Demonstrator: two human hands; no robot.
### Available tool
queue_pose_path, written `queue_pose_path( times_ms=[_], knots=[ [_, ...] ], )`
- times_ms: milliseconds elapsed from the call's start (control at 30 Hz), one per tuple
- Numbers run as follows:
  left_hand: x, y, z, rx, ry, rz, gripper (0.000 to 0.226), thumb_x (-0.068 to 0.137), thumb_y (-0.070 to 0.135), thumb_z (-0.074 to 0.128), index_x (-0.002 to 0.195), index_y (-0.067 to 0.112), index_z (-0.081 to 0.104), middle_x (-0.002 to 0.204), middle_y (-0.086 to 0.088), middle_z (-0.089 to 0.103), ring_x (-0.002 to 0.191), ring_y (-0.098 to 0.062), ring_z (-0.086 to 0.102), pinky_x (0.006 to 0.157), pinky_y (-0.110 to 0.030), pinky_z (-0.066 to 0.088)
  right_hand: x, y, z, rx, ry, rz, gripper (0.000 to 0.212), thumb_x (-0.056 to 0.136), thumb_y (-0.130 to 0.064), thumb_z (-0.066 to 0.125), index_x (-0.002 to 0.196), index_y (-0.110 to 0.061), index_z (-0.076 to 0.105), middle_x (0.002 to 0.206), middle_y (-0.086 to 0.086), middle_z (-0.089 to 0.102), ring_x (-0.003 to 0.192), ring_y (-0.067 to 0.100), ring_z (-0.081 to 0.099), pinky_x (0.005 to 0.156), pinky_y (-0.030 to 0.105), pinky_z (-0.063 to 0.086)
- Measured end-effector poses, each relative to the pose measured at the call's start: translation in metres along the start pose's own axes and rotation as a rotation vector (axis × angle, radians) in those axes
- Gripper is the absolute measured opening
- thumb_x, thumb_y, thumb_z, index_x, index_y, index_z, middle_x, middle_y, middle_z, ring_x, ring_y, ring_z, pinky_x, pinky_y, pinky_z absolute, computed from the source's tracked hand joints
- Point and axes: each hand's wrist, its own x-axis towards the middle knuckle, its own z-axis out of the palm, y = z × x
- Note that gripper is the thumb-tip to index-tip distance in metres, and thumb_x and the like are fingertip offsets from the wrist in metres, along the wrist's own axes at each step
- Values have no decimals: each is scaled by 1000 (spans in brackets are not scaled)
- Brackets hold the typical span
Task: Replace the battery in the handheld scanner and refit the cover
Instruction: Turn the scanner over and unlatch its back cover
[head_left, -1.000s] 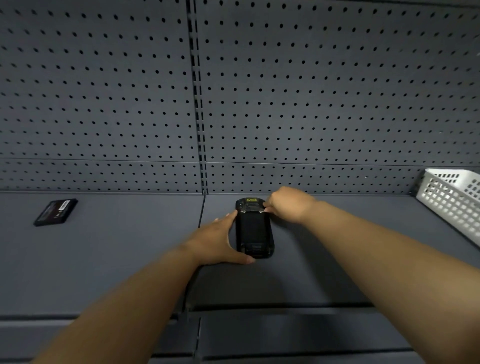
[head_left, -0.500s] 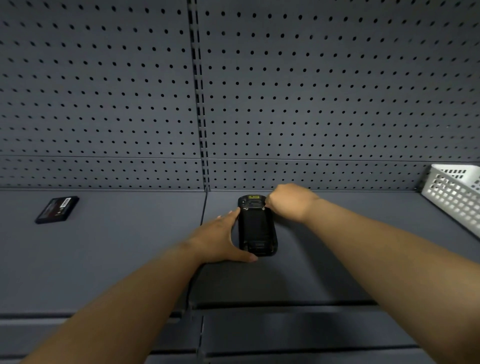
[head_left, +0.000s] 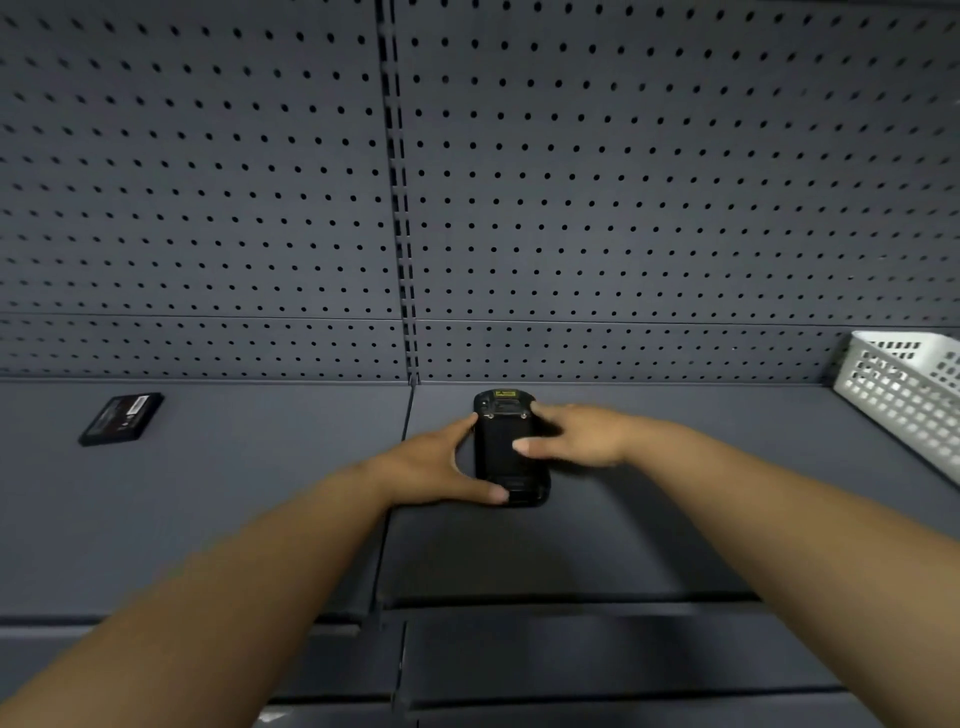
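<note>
Right hand (head_left: 576, 436) has uncurled, thumb pressing scanner (head_left: 494, 449) that left hand (head_left: 431, 467) grips; yellow label (head_left: 505, 393) unreadable.

Right hand (head_left: 576, 436) is no longer a fist at the top-right corner of the scanner (head_left: 493, 457). It has opened, fingers spread, thumb now across the scanner's back mid-body, index at its top edge.

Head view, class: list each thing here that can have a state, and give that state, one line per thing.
scanner, lies flat, back up, on the shelf; cover looks fitted.
left hand, holds the scanner's left side between thumb and forefinger.
right hand, blurred; fingers fairly straight, thumb resting on the scanner's back.
battery, loose, lying flat at far left, untouched.
basket, upright at right; contents hidden.
</note>
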Motion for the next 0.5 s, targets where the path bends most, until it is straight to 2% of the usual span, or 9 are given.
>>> queue_pose_path(
  times_ms=[67,167,267,500],
  knots=[
    [0,3,-10,-87,-2,8,98,67,66,63,147,22,28,152,1,36,139,-13,35,115,-27,26,-6,2,4,29,-33,-36,92,85,-58,52,152,-14,9,161,4,15,147,19,20,119,28,17],
    [7,6,-21,33,141,20,53,91,42,54,137,16,48,141,-2,52,128,-12,48,103,-21,33,-11,3,7,39,-31,-59,103,79,-55,62,152,-11,4,162,3,7,149,15,11,120,25,10],
    [18,9,-29,257,225,43,46,95,35,49,137,18,48,143,-3,51,133,-19,45,107,-26,33,-14,2,8,40,-44,-73,109,75,-52,69,152,-12,4,162,2,8,149,15,13,119,23,12],
    [42,13,-37,589,158,95,45,97,34,44,137,14,49,143,-5,51,133,-23,46,111,-33,36,-17,-1,5,-2,-12,-84,106,72,-52,72,151,-10,15,159,4,21,145,18,25,118,25,21]
  ],
)
